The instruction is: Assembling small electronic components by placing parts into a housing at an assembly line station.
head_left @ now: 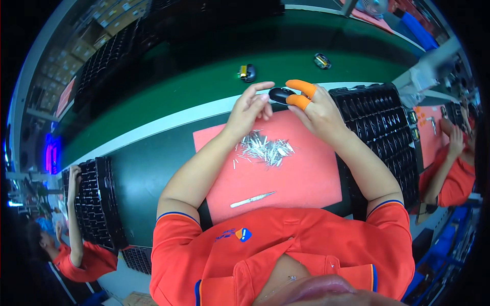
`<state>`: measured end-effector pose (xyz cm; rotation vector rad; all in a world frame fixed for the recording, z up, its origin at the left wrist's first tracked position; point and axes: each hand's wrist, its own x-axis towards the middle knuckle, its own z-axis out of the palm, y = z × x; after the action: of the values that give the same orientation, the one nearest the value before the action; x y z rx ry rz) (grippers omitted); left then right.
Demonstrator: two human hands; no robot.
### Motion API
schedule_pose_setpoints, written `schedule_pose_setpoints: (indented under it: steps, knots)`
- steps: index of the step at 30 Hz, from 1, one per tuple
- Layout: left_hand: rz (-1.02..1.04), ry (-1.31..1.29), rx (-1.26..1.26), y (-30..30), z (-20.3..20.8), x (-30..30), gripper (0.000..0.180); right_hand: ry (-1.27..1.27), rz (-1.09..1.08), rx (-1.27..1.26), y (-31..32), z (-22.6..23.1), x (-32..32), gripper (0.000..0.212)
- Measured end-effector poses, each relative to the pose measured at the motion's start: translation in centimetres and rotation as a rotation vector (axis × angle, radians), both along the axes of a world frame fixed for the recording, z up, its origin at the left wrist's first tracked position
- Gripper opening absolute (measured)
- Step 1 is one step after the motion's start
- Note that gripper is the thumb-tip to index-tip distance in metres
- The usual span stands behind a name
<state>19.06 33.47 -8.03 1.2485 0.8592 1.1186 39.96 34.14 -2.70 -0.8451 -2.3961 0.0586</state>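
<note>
A small, glossy black rounded case (280, 95) is in my right hand (322, 113), beyond the pink mat's far edge. Two fingers of that hand wear orange finger covers and press on the case's right end. My left hand (250, 108) is at the case's left end, index finger stretched out and thumb close to it; whether they touch is hard to tell. Below my hands, a loose pile of thin white and silvery strips (265, 149) lies on the pink mat (306, 178). Nearer me lies a pair of tweezers or a similar slim pointed tool (252, 199).
On the green conveyor (178, 86) sit a black unit with a yellow part (247, 73) and another opened unit (322, 61). Black moulded trays (377, 127) stand right of the mat, with more trays (92, 204) at left. People in red shirts work on both sides.
</note>
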Motion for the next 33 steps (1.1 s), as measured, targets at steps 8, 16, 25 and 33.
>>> schedule_pose_setpoints:
  steps: [8,16,25,33]
  knots:
    - [-0.006,-0.027,-0.031,0.5,-0.9,-0.8,0.033,0.080,0.037,-0.036,0.6,-3.2,-1.7,0.022]
    - [0.064,0.058,0.031,0.8,-1.5,-0.5,0.034,0.467,-0.003,-0.484,0.6,-4.4,-1.2,0.042]
    - [0.030,0.105,0.060,0.2,-1.7,0.3,0.037,0.605,-0.044,-1.144,1.1,-5.4,-0.9,0.050]
    - [0.014,0.197,0.145,0.8,-1.7,0.7,0.040,0.641,-0.043,-1.152,2.5,-5.7,-0.1,0.046]
